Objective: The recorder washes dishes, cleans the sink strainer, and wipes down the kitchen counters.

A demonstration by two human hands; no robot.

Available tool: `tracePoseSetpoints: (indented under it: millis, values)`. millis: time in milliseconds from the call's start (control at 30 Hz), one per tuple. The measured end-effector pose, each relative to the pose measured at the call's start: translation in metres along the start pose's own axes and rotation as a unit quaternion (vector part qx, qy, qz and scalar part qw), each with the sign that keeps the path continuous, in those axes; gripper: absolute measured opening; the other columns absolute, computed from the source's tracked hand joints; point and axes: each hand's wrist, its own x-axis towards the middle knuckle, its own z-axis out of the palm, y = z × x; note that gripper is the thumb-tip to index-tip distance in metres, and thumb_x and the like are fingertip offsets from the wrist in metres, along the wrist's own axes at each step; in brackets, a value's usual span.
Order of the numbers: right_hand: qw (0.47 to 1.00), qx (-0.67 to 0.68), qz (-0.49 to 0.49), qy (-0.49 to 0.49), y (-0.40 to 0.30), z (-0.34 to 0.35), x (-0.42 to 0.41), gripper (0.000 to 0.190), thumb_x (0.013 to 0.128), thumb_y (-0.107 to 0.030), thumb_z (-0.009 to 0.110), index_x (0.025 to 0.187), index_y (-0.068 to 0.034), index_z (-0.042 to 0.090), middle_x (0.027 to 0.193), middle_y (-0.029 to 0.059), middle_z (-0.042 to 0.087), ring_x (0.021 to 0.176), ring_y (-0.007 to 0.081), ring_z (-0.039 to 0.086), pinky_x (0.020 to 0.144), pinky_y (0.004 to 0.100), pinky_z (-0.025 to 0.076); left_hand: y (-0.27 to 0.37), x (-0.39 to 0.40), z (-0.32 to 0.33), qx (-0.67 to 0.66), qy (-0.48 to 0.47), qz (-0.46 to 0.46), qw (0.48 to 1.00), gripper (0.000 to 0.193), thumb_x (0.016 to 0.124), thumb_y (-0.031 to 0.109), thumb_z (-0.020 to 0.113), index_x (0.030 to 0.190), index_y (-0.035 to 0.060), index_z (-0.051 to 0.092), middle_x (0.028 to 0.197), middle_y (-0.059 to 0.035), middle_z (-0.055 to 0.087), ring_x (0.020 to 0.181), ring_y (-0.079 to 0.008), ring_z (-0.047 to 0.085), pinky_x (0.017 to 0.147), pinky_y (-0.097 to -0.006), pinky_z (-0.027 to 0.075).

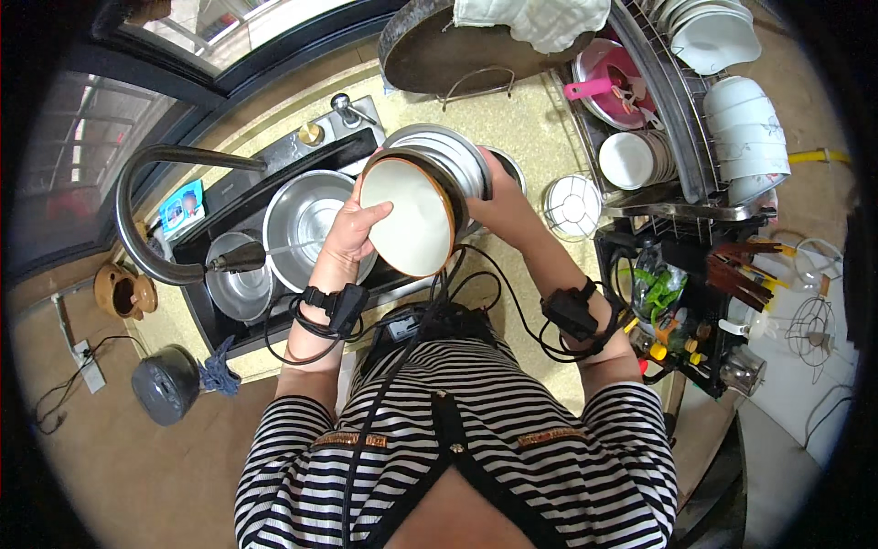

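My left hand (353, 226) holds a round bowl (411, 219) with a cream inside, an orange-brown rim and a dark outer side. The bowl is tilted so its inside faces me, and my thumb presses on that surface. Right behind it are nested steel basins (446, 147). My right hand (499, 202) grips their right side, its fingers outside the rim and its thumb close to the bowl's dark side. Water runs from the curved faucet (236, 261) into a large steel basin (285, 219) in the dark sink (199, 302). A smaller steel pot (240, 288) sits beside that basin.
On the right stands a dish rack (693, 151) with white bowls (748, 130) and plates. Below it, a black holder (610, 240) stands near bottles and utensils. A large dark round pan (439, 62) leans at the back. Black cables (439, 288) hang between my arms.
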Motion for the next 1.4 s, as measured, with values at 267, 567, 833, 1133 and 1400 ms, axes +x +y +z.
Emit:
tracePoseSetpoints:
  millis: [267, 567, 833, 1133, 1400]
  values:
    - [0.984, -0.155, -0.007, 0.086, -0.003, 0.027, 0.023, 0.051, 0.077, -0.010, 0.057, 0.126, -0.007, 0.045, 0.105, 0.0258, 0.060, 0.099, 0.0379, 0.061, 0.087, 0.0412, 0.046, -0.011, -0.006, -0.007, -0.010, 0.009, 0.070, 0.997, 0.074, 0.079, -0.003, 0.063, 0.145, 0.0124, 0.032, 0.132, -0.0098, 0.050, 0.118, -0.0232, 0.051, 0.101, -0.0378, 0.041]
    - [0.901, -0.311, -0.256, 0.165, -0.029, 0.022, 0.031, 0.073, 0.064, 0.008, 0.060, 0.132, -0.004, 0.037, 0.132, 0.0231, 0.046, 0.115, 0.0369, 0.053, 0.095, 0.0394, 0.047, -0.035, -0.021, -0.035, -0.130, 0.024, 0.075, 0.988, 0.057, 0.084, -0.004, 0.059, 0.137, 0.0083, 0.040, 0.126, -0.0112, 0.054, 0.116, -0.0225, 0.053, 0.098, -0.0378, 0.045]
    - [0.755, -0.283, -0.555, 0.205, -0.092, -0.008, 0.054, 0.072, 0.065, 0.006, 0.067, 0.130, -0.002, 0.040, 0.129, 0.0262, 0.050, 0.114, 0.0410, 0.055, 0.092, 0.0411, 0.051, -0.045, -0.064, -0.051, 0.115, 0.070, 0.141, 0.981, 0.043, 0.091, 0.010, 0.051, 0.131, -0.0015, 0.042, 0.123, -0.0190, 0.054, 0.113, -0.0299, 0.055, 0.096, -0.0443, 0.047]
    - [0.740, -0.225, -0.605, 0.190, -0.115, -0.006, 0.054, 0.058, 0.068, 0.010, 0.066, 0.121, 0.002, 0.044, 0.123, 0.0298, 0.052, 0.111, 0.0433, 0.056, 0.093, 0.0439, 0.049, -0.015, -0.014, -0.015, -0.472, 0.069, 0.119, 0.871, 0.032, 0.096, 0.016, 0.039, 0.122, 0.0046, 0.055, 0.121, -0.0143, 0.058, 0.118, -0.0299, 0.052, 0.105, -0.0668, 0.024]
    - [0.783, -0.203, -0.559, 0.183, -0.076, 0.038, 0.026, 0.049, 0.069, 0.008, 0.064, 0.114, 0.000, 0.048, 0.121, 0.0242, 0.054, 0.111, 0.0422, 0.055, 0.092, 0.0440, 0.051, -0.018, 0.033, -0.008, -0.379, 0.100, 0.207, 0.896, 0.041, 0.096, 0.032, 0.043, 0.126, 0.0055, 0.051, 0.123, -0.0161, 0.055, 0.112, -0.0303, 0.054, 0.095, -0.0455, 0.046]
